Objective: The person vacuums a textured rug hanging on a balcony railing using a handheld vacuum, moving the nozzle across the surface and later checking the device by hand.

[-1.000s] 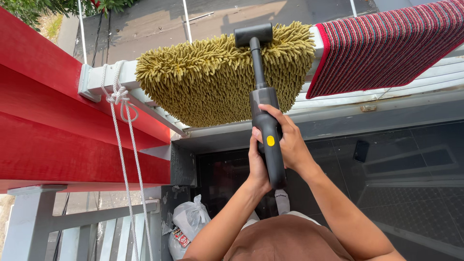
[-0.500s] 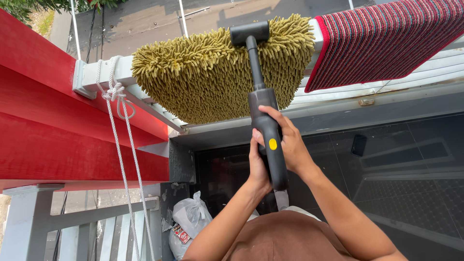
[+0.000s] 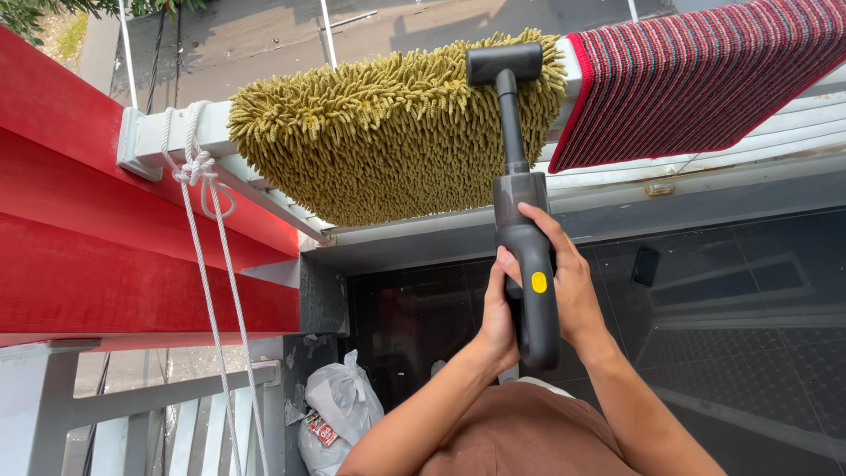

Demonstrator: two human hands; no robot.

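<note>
Both my hands grip a dark grey handheld vacuum (image 3: 529, 264) with a yellow button. My left hand (image 3: 499, 310) wraps the handle from the left and my right hand (image 3: 571, 280) from the right. Its wide black nozzle (image 3: 504, 63) presses on the upper right part of a shaggy olive-yellow mat (image 3: 388, 123) that hangs over a white railing (image 3: 207, 132). A red striped rug (image 3: 696, 75) hangs on the same railing just right of the nozzle.
A red wall panel (image 3: 106, 238) fills the left side. A knotted white rope (image 3: 201, 172) hangs from the railing end. White plastic bags (image 3: 333, 410) lie below by a grey fence. Dark glossy floor tiles (image 3: 731, 300) spread to the right.
The vacuum and both hands have shifted to the right along the shaggy mat, so the nozzle now sits near the mat's right edge.
</note>
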